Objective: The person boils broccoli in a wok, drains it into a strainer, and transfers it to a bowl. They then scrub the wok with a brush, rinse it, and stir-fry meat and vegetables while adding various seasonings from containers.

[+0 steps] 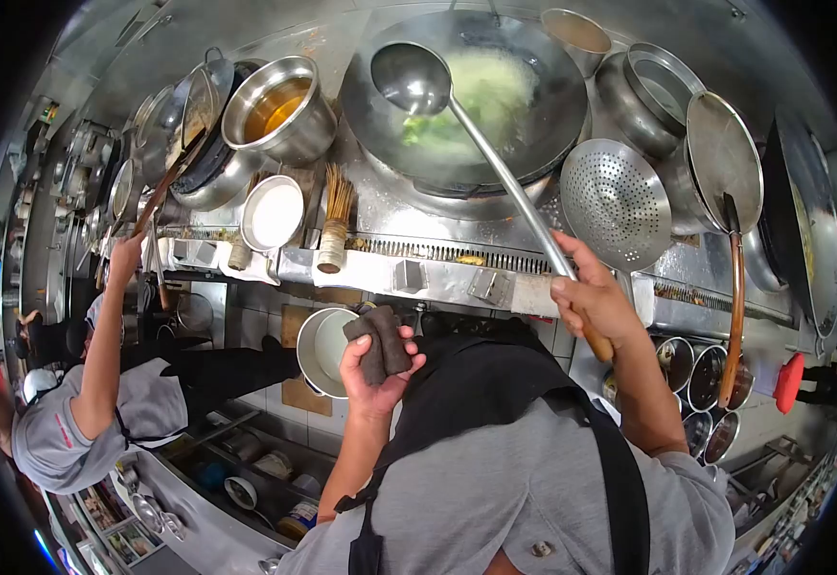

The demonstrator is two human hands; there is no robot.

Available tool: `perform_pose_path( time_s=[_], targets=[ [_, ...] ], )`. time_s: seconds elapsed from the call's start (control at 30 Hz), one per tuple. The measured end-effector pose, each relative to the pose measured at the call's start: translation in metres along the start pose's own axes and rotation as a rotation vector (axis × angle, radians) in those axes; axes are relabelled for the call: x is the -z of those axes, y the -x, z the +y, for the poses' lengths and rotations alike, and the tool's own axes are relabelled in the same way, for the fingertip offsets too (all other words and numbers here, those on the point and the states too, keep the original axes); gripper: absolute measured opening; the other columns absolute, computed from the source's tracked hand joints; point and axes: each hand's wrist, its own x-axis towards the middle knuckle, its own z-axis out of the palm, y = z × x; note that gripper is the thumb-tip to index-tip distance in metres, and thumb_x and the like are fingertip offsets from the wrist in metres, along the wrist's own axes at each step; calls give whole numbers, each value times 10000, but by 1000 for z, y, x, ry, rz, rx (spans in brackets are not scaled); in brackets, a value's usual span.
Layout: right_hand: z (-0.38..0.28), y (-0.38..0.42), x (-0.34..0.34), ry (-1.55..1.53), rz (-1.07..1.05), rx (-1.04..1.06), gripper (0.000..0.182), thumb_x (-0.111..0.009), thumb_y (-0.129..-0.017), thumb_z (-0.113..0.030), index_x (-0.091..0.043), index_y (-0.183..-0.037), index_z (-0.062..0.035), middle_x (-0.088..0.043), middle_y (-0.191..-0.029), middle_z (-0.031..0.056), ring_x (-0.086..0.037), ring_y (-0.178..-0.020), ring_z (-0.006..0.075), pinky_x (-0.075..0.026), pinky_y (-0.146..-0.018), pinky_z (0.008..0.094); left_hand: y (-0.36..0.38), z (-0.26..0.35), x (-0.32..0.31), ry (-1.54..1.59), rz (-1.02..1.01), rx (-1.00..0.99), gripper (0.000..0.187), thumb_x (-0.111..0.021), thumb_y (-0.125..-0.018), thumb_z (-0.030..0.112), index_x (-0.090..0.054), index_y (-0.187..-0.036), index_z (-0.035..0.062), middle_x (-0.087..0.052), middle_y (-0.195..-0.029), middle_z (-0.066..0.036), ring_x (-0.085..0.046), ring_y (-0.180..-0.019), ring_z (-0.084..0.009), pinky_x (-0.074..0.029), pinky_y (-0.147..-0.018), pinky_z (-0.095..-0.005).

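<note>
My right hand [593,297] is closed round the wooden-ended handle of a steel ladle [412,80]. The ladle's bowl is held over the left part of a large wok [370,120], above pale, steaming contents with green pieces [481,105]. In front of my apron, my left hand [380,383] grips a folded dark cloth [377,347]. Close to my right hand, a perforated steel strainer [616,203] rests on the stove to the right of the wok. Steam blurs what is in the wok.
Left of the wok stand a pot of amber liquid [278,107], a white-filled bowl [273,213] and a bamboo brush [336,220]. A mesh skimmer [725,158] lies to the right. A white bucket [321,350] is below my left hand. A co-worker [102,412] works at left.
</note>
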Motion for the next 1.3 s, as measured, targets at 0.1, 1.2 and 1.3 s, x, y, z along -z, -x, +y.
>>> perform_pose_path(
  time_s=[0.1,1.2,1.3],
  targets=[
    [13,-8,16,235,68,16,673,-595,-944,-126,-285,-1541,-109,-625,-848,136,-603,-602,230,-512,-614,335,-18,5,-10,-36,-11,-7,475,-598,-849,376,-587,-1181,36,-653,-1033,-146,-644,-856,-281,-569,-731,-442],
    [116,11,-22,687,286,-20,531,-590,-938,-123,-343,-1407,-79,-637,-956,305,-621,-936,508,-476,-801,506,-220,8,-120,-281,232,224,353,-690,-824,227,-606,-1088,9,-607,-1102,-201,-570,-1055,-365,-464,-957,-531],
    [127,14,-14,650,282,19,542,-595,-935,-122,-340,-1412,-83,-634,-973,309,-626,-959,496,-480,-810,498,-213,-6,-114,-219,218,181,169,-696,-790,165,-642,-894,43,-658,-936,-123,-597,-917,-278,-497,-815,-424]
  ],
)
